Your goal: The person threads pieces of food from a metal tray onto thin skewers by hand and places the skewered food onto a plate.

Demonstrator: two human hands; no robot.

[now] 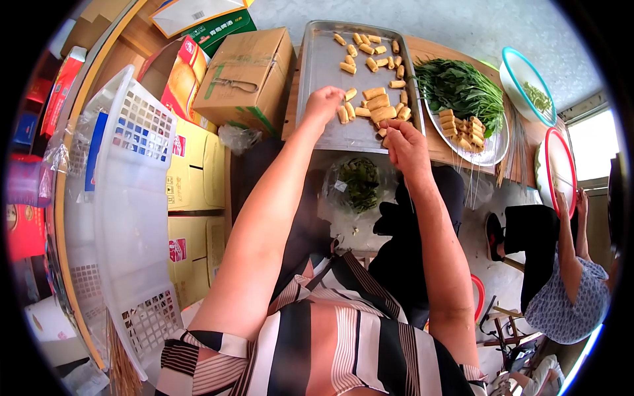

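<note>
A metal tray (316,66) holds many short yellow-brown tofu-skin rolls (378,101), some loose and some lined up side by side. Over the tray's left part is my left hand (322,107), its fingers closed at the end of a small roll (351,94). My right hand (407,150) is at the tray's near right edge in a pinch. What looks like a thin skewer runs down from beneath it, and a roll (382,132) lies by its fingertips. The fingers partly hide the contact.
Right of the tray, a silver platter (490,157) carries leafy greens (459,86) and skewered rolls (462,131). Loose skewers (520,148) lie beside it. Cardboard boxes (244,79) and a white plastic basket (129,218) stand left. Another person (571,290) holds a red-rimmed basin (553,171).
</note>
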